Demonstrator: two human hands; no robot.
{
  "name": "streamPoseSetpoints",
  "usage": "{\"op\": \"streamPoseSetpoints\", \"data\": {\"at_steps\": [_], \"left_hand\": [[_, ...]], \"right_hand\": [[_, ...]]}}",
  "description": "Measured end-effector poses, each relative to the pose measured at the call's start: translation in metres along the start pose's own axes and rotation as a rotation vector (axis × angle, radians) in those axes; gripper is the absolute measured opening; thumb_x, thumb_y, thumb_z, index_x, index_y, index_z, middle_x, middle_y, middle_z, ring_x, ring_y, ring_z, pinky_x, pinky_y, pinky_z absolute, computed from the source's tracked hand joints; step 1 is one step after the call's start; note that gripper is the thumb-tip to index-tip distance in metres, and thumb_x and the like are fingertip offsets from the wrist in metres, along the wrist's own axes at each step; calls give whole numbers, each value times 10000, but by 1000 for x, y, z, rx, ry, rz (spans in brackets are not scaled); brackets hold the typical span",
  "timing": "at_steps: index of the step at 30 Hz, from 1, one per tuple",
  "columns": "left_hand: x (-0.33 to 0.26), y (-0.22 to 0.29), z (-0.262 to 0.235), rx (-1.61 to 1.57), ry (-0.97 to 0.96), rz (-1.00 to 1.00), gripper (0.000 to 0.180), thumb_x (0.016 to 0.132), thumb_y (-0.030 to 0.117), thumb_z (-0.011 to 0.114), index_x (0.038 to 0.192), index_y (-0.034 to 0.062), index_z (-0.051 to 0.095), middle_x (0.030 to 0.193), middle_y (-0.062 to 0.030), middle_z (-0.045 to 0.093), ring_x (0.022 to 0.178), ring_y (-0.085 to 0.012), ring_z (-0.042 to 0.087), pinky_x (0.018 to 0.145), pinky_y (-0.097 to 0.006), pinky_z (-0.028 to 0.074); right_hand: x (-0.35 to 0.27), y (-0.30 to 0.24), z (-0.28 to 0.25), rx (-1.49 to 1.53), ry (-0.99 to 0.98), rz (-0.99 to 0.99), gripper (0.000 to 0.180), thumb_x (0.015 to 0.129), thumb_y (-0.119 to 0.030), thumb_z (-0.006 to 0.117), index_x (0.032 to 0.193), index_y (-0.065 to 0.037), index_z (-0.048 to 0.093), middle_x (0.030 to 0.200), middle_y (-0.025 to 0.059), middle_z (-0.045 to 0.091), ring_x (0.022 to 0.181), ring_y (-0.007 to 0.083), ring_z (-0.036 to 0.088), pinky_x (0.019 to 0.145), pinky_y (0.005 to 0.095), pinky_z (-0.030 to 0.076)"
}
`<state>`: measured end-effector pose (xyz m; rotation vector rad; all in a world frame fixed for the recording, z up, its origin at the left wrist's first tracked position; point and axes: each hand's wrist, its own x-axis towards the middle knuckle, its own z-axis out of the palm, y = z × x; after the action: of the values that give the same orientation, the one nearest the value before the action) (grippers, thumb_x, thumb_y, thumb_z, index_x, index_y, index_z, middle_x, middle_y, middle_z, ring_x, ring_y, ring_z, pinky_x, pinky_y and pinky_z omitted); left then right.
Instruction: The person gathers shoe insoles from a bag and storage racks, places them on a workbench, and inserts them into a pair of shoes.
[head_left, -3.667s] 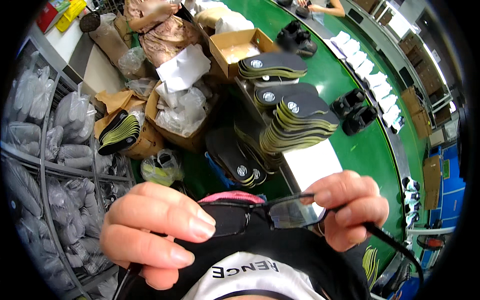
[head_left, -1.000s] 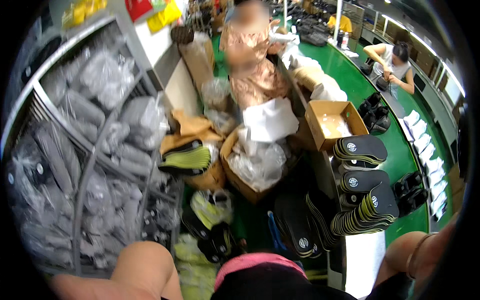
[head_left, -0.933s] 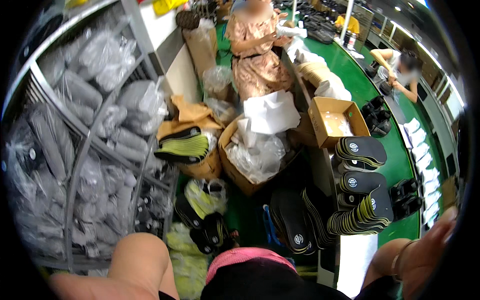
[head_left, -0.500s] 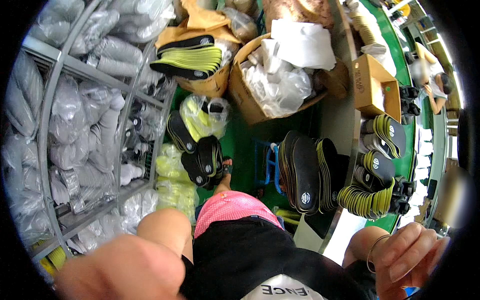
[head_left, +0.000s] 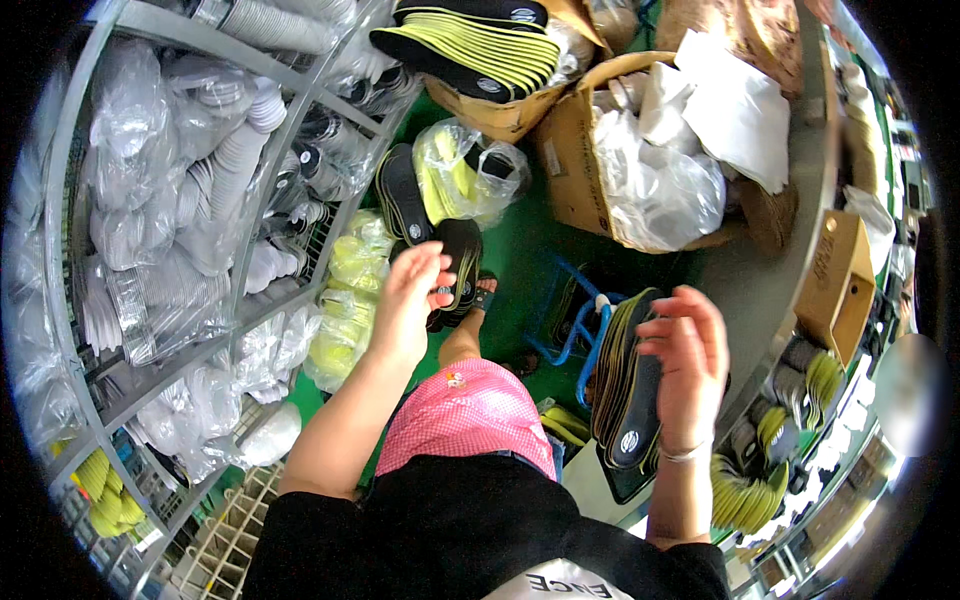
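My left hand (head_left: 405, 305) is raised with loosely bent fingers and holds nothing. In the picture it overlaps a bundle of black insoles with yellow-green edges (head_left: 462, 245) lying near my foot. To the right, my right hand (head_left: 690, 345) is also empty, its fingers slightly bent and apart. It appears in front of a standing stack of black insoles (head_left: 625, 400) at the bench edge and hides part of it. I cannot tell whether either hand touches the insoles. A clear bag with yellow-green insoles (head_left: 445, 180) lies beyond my left hand.
Metal shelving (head_left: 262, 190) filled with bagged grey insoles runs along the left. Ahead stand a cardboard box of plastic bags (head_left: 570, 170) and a box topped with insoles (head_left: 500, 118). A blue metal frame (head_left: 590, 345) stands on the green floor. Rightward, a bench holds a small carton (head_left: 825, 290).
Both hands have come forward and inward from the lower corners of the picture. The view has turned left, so the boxes and bench sit farther right.
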<state>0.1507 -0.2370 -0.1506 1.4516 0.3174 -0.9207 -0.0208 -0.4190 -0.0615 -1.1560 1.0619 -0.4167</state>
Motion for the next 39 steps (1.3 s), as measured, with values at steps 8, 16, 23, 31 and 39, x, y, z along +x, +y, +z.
{"op": "streamPoseSetpoints", "data": {"at_steps": [8, 16, 23, 31, 39], "left_hand": [[70, -169, -113, 287, 316, -393, 277, 791, 205, 538, 1035, 100, 460, 878, -15, 522, 677, -98, 498, 557, -226, 406], [42, -264, -166, 590, 372, -503, 314, 774, 213, 560, 997, -3, 518, 940, -138, 583, 874, -217, 558, 753, -303, 433], [5, -243, -140, 762, 115, -545, 520, 711, 403, 579, 1044, 9, 509, 908, -159, 588, 865, -257, 565, 758, -325, 437], [-36, -235, -107, 1162, -136, -423, 622, 673, 467, 602, 1132, 69, 474, 1002, -178, 546, 946, -338, 517, 809, -396, 421], [28, -68, -48, -12, 79, 230, 304, 825, 126, 507, 1113, 45, 456, 1014, -120, 533, 894, -171, 532, 744, -302, 441]], "right_hand": [[18, 189, 6, -287, -246, 545, 234, 839, -129, 486, 1046, -21, 487, 881, 49, 547, 713, 115, 536, 560, 228, 454], [-7, 317, -18, -795, -493, 420, 215, 776, -144, 524, 933, 0, 555, 813, 144, 606, 724, 230, 592, 654, 295, 466], [5, 334, -40, -1164, -773, 561, 299, 777, -253, 472, 988, -46, 517, 953, 205, 540, 887, 355, 531, 763, 405, 441], [13, 340, -45, -1255, -1030, 405, 353, 790, -317, 470, 979, -25, 532, 874, 241, 565, 842, 375, 539, 751, 397, 434], [90, 255, 55, -264, -440, 468, 209, 851, -117, 472, 1029, -10, 494, 881, 51, 554, 721, 104, 528, 589, 207, 436]]}}
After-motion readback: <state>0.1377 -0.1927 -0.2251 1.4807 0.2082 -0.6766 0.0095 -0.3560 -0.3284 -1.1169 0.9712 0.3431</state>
